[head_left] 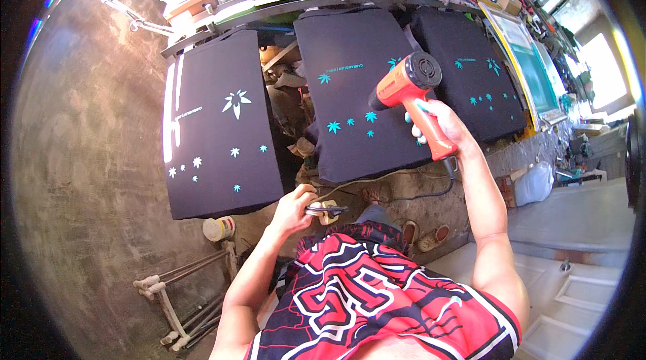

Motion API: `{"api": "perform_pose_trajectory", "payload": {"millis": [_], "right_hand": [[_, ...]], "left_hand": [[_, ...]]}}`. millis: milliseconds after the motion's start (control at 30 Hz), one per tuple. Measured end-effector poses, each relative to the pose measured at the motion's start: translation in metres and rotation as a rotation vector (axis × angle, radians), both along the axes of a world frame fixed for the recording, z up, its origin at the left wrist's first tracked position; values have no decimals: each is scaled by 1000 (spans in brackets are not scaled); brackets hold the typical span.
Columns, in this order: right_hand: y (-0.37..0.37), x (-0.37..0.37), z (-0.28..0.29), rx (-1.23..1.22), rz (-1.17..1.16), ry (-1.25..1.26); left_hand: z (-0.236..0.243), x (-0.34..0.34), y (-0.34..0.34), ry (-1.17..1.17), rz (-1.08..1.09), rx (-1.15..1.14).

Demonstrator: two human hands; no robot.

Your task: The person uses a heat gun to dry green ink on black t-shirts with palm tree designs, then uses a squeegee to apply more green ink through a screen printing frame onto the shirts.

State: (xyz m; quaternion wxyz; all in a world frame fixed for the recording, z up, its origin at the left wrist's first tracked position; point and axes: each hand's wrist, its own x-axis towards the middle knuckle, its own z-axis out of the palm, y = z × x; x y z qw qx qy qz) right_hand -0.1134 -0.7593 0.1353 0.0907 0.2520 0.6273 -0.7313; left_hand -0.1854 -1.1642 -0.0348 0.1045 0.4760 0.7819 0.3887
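Observation:
My right hand (441, 124) grips the handle of a red heat gun (410, 81), its dark nozzle over the middle black shirt (336, 145) printed with teal leaf shapes. Its cord hangs down below. My left hand (294, 206), low in front of me, is closed on a beige power socket (329, 219) with a black plug in it. Another black shirt (222, 124) with pale and teal leaves lies on a board to the left, and a third (451, 44) with teal leaves lies to the right.
A cluttered shelf (235, 3) runs behind the boards. A yellow-framed screen (521, 57) leans at the right. On the floor are a white bucket (218, 227), a pipe rack (168, 299), a white bag (533, 184) and sandals (431, 240).

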Motion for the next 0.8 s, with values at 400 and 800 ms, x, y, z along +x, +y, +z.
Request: {"api": "perform_pose_trajectory", "payload": {"millis": [400,800], "right_hand": [[-31,18,-4,-33,-65,32],[-33,10,-5,-39,-197,19]], "left_hand": [[-4,-3,5,-68,-69,99],[-15,3,-7,-115,-13,94]]}}
